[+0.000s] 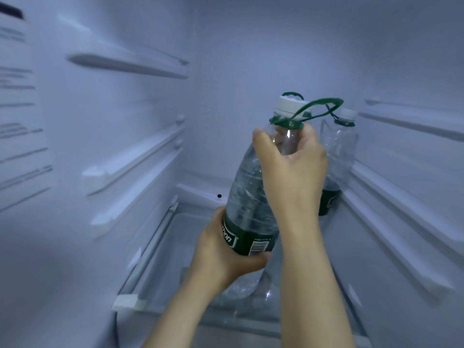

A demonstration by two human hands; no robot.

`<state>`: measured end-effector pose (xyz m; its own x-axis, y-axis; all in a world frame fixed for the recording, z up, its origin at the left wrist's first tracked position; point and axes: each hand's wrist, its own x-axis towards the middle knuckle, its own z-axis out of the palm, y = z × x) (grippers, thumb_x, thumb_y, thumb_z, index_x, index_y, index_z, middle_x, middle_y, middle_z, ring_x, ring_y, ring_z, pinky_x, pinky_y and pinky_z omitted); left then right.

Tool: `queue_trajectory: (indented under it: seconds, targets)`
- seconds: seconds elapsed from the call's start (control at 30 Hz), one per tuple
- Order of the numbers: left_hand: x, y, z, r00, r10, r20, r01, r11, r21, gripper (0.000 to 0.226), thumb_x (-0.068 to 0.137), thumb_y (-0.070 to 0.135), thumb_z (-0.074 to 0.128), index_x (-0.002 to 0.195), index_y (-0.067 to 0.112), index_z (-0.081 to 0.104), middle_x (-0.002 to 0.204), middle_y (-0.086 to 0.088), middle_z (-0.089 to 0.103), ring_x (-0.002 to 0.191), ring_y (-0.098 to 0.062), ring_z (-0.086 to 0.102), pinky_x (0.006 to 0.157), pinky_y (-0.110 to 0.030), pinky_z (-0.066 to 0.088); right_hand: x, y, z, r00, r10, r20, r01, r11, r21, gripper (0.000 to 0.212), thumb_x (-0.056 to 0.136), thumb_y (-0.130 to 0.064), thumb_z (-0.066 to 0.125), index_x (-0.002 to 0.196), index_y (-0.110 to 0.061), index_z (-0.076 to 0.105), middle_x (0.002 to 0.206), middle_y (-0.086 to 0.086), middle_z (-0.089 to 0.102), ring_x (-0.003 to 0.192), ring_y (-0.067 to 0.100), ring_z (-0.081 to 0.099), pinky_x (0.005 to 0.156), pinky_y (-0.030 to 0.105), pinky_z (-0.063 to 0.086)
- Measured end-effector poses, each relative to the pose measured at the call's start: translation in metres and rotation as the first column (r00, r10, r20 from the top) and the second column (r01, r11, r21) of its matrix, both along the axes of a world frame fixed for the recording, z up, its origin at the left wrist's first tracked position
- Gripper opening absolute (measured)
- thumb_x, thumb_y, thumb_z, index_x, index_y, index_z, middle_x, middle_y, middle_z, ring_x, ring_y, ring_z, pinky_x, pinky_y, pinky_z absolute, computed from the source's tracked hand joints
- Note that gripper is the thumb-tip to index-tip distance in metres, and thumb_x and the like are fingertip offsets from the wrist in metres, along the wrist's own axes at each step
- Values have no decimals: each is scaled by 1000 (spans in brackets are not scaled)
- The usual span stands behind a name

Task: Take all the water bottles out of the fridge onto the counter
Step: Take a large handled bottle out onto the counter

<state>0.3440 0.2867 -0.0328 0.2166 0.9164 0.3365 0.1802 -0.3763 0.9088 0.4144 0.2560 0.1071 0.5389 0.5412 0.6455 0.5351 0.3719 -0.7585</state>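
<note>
Head view, from left to right:

1. Fridge wall: the shelf rails (135, 156) on the left wall carry no shelves. Below them lies the glass shelf (155, 259) of the fridge.
2. Left hands position: the left hand (221, 249) is wrapped round the lower body of the front bottle (248, 192), with fingers curled across its green label (253, 242).
3. Front bottle: clear, holding water, white cap (288, 102) on, tilted with the neck leaning right. It is inside the fridge, above the glass shelf. Whether its base touches the shelf cannot be told.
4. Right hand (293, 167): closed round the bottle's neck, just under the green collar. The green carry loop (319, 104) hangs free and reaches toward the second bottle.
5. Second bottle (339, 151): upright at the rear right, just behind the right hand, untouched.

Step in hand (judgement): extraction of the front bottle, with a two-handed grasp established.

Next move (judgement): draw the bottle straight out toward the person, keeping the loop away from the second bottle's cap, then set it upright on the table, which is not in view. The second bottle is left to fetch.
</note>
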Motion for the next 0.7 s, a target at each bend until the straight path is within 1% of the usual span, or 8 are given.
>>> queue_trajectory:
  seconds: [0.13,0.2,0.27,0.3,0.37,0.47,0.63,0.7]
  targets:
    - [-8,-16,3,1000,-18,-7,18,999,-29,77,39,45,85,109,40,53,93,20,68,84,3,66,71,-29,59,-8,-23,1,1000,-15,-26,16,999,42,14,77,-31,70,82,-23,59,79,-10,64,69,2,57,62,14,43]
    - [-14,-27,5,998,-51,-39,50,999,-20,75,37,51,81,106,42,51,90,24,66,82,8,63,67,-20,56,-14,-40,0,998,-54,-36,57,996,73,14,78,-28,71,79,-23,58,74,-11,61,64,-2,53,58,9,40]
    - [-19,-38,8,992,-89,-87,91,996,11,63,41,49,81,95,45,49,82,30,64,75,16,59,54,-5,46,-21,-61,-2,993,-97,-70,105,987,120,15,80,-25,72,77,-22,57,68,-14,58,61,-5,51,59,6,39]
    - [-23,-43,10,988,-109,-108,113,993,29,58,44,45,83,89,47,48,81,37,61,74,20,56,52,-3,43,-23,-71,-4,988,-118,-101,132,980,146,15,80,-23,72,78,-23,57,67,-17,58,63,-6,53,60,6,39]
    - [-31,-54,14,973,-184,-136,194,979,65,60,46,40,86,89,50,46,85,46,57,76,22,55,55,-2,43,-28,-93,-9,969,-164,-185,201,958,204,15,80,-22,73,80,-27,59,69,-21,61,68,-8,56,65,6,41]
    - [-41,-73,17,944,-289,-159,308,945,111,69,46,36,88,99,49,46,93,37,61,81,15,59,56,-6,46,-36,-122,-12,940,-231,-250,297,916,271,14,80,-20,73,83,-25,61,74,-17,63,72,-5,57,70,10,43]
    - [-48,-108,18,879,-456,-140,475,863,171,69,46,29,89,102,41,51,93,28,64,83,10,61,60,-5,44,-52,-169,-15,915,-343,-212,397,863,314,14,79,-18,72,90,-12,65,76,-12,63,70,-1,57,69,16,44]
    - [-48,-122,18,833,-534,-145,553,813,184,70,46,30,88,104,41,51,95,27,65,85,7,63,62,-8,47,-57,-190,-17,880,-422,-217,473,821,321,16,79,-20,71,91,-11,66,77,-11,63,71,0,58,69,14,44]
